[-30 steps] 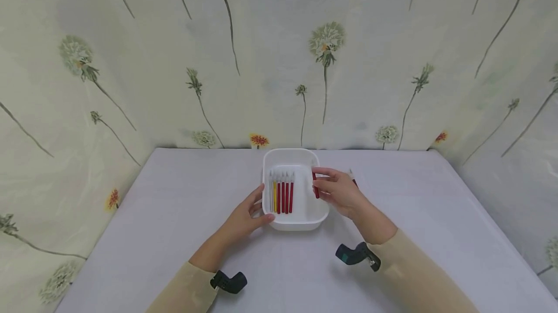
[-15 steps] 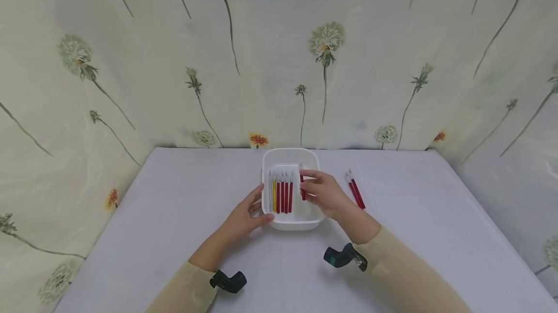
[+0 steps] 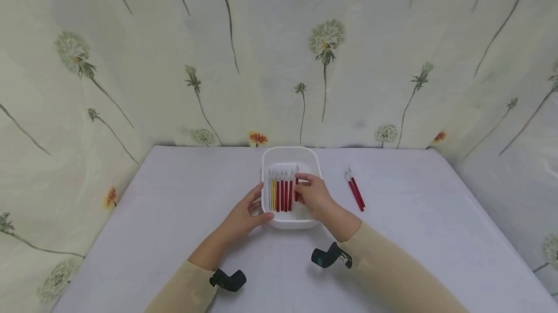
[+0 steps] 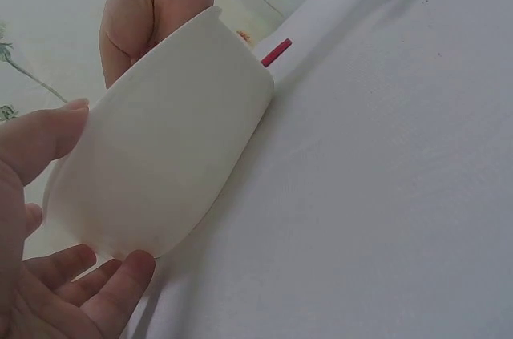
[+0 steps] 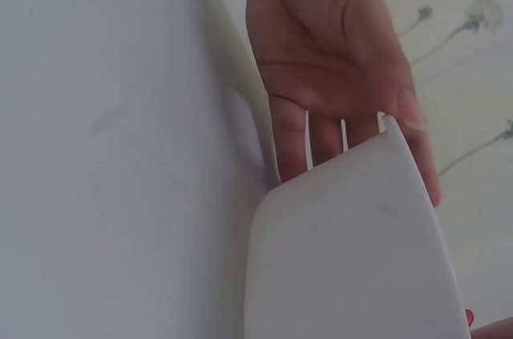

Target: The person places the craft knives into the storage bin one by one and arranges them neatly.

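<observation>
A white plastic tub (image 3: 291, 224) stands on the table. My left hand (image 3: 246, 213) holds its near-left corner, thumb at the front rim and fingers along the side wall. Inside, a row of slim sticks with pale pointed tips lies side by side: several red sticks (image 3: 282, 196), a yellow stick (image 3: 274, 195) and a whitish one at the left end. My right hand (image 3: 315, 197) is over the tub's right half and pinches another slim red stick (image 3: 297, 189), upright beside the row. In the left wrist view, the tub's wall hides the right fingertips.
Two loose red sticks (image 3: 356, 193) with pale tips lie close together on the white-covered table (image 3: 436, 235), right of the tub. A floral sheet (image 3: 261, 61) rises behind the table's far edge.
My right hand has moved left across the tub with the red stick, to just right of the row. The two loose sticks have come into full view. My left hand stays put.
</observation>
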`<state>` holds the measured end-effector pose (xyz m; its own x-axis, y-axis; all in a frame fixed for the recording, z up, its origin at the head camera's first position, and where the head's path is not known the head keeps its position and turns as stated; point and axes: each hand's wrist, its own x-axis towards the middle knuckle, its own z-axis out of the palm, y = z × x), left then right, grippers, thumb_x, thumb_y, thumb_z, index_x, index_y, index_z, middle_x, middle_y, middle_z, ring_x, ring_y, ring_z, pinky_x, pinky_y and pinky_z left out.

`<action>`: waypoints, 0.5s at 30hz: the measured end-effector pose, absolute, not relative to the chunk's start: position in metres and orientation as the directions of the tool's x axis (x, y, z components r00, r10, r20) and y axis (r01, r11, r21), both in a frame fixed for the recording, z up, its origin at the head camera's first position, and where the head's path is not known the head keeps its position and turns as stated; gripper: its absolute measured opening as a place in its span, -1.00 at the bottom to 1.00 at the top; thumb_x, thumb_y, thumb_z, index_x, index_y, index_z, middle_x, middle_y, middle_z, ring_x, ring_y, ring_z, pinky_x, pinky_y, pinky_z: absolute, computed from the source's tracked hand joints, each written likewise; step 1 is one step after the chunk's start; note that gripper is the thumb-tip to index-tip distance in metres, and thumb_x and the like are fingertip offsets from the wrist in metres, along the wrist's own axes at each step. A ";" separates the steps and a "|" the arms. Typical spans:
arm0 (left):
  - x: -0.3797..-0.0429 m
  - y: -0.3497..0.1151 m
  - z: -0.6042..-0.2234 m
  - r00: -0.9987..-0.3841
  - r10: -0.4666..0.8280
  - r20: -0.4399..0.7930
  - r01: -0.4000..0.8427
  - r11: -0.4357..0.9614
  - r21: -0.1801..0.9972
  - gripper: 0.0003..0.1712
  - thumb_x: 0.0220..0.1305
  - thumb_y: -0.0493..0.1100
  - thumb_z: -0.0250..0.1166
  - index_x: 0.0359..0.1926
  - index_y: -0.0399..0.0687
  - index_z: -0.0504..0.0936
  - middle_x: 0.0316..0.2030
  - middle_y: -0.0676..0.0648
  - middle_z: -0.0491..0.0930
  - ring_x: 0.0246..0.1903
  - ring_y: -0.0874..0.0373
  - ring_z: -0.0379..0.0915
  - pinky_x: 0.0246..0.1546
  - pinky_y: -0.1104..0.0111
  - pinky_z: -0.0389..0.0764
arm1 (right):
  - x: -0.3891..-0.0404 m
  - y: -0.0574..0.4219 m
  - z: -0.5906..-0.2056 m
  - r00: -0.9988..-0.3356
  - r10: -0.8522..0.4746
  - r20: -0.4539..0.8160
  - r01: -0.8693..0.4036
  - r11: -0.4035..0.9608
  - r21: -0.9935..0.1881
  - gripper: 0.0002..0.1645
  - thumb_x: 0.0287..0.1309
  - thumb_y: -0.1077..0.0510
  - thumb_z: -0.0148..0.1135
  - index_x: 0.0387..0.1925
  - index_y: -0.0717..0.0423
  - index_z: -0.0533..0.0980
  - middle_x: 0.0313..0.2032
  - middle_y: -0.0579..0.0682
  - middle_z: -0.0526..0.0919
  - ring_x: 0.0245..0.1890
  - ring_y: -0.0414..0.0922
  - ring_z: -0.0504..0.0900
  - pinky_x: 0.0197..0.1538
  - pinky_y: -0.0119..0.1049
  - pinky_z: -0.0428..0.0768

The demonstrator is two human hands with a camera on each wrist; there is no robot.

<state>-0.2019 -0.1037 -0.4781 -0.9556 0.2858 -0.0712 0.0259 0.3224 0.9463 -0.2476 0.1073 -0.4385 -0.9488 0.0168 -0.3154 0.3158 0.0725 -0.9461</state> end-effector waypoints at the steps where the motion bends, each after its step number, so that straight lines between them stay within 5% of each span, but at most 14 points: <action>1: -0.202 -0.104 -0.478 -0.956 0.285 -0.072 0.025 0.324 0.946 0.06 0.21 0.00 0.47 0.59 0.18 0.04 0.50 -0.13 0.18 0.40 -0.14 0.24 0.27 -0.03 0.43 | -0.249 0.108 -0.439 -0.947 0.019 -0.321 0.321 0.077 -0.944 -0.46 0.41 0.34 0.05 0.38 0.21 0.34 -0.04 0.21 0.49 -0.26 -0.07 0.52 -0.22 -0.34 0.57; 15: -0.202 -0.103 -0.479 -0.959 0.276 -0.070 0.028 0.336 0.941 0.06 0.20 0.02 0.47 0.59 0.20 0.04 0.50 -0.14 0.18 0.41 -0.14 0.23 0.25 -0.03 0.45 | -0.259 0.104 -0.449 -0.948 0.034 -0.317 0.318 0.128 -0.939 -0.48 0.36 0.43 -0.01 0.33 0.34 0.35 -0.26 0.13 0.47 -0.46 -0.15 0.49 -0.38 -0.40 0.49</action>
